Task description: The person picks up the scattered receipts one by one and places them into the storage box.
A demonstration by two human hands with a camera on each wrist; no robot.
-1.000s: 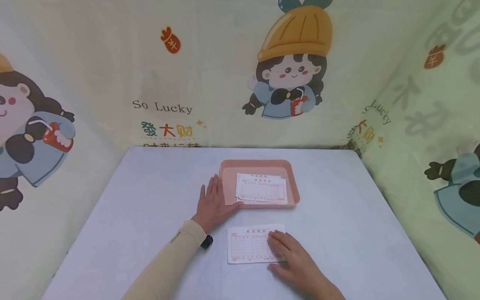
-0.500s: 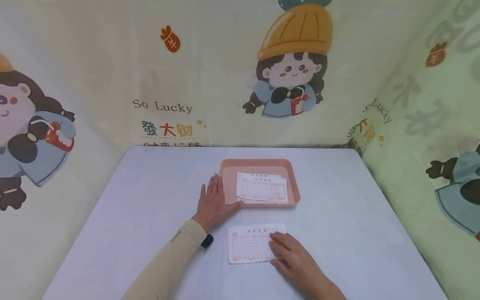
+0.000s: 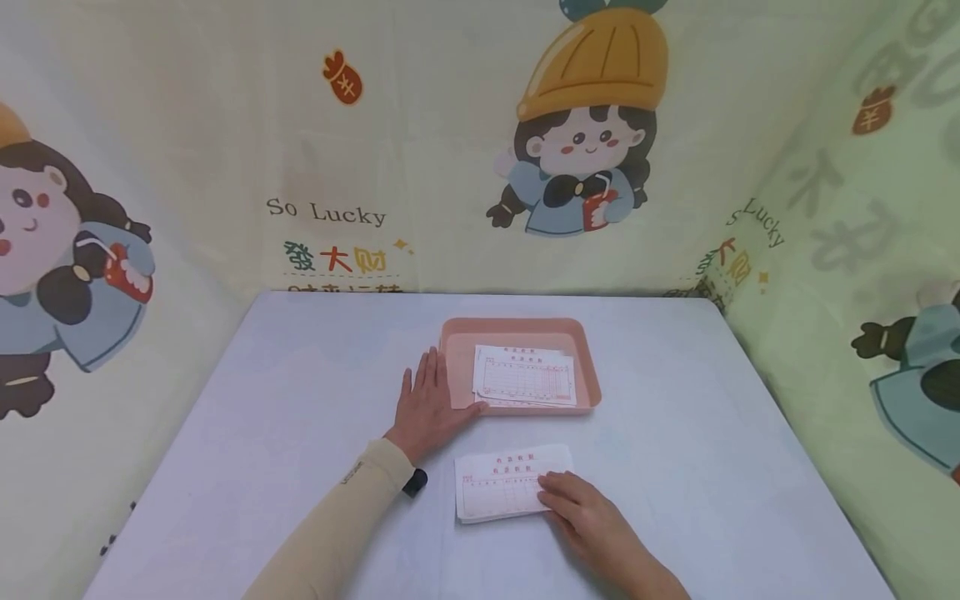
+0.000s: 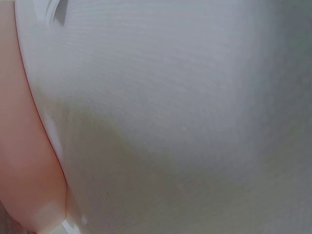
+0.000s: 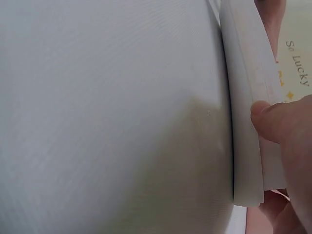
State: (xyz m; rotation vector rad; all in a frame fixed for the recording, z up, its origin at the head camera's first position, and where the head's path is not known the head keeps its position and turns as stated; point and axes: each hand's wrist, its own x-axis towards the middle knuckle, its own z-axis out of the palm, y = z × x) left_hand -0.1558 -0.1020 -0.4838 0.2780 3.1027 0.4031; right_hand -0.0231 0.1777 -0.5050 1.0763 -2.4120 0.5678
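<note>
A pad of receipt slips (image 3: 498, 496) with red print lies on the table in front of the tray. Its top slip is bowed and drawn toward the person, so a second printed heading shows above it. My right hand (image 3: 592, 525) pinches this top slip at its right side; in the right wrist view the thumb (image 5: 273, 119) presses on the bent paper (image 5: 243, 92). With fingers straight, my left hand (image 3: 426, 410) rests along the left side of a pink tray (image 3: 459, 350), its thumb at the tray's front left corner. Several loose receipt slips (image 3: 525, 379) lie overlapping in the tray.
The table (image 3: 315, 383) has a white cover. Printed cartoon cloth (image 3: 450, 150) hangs behind it and at both sides. A small black device (image 3: 415, 482) sits at the left wrist, below a beige sleeve (image 3: 345, 508).
The right thumb and fingers have closed on the pad's top slip and pulled it toward the person, uncovering the heading of the slip beneath. The left hand and tray stay where they were.
</note>
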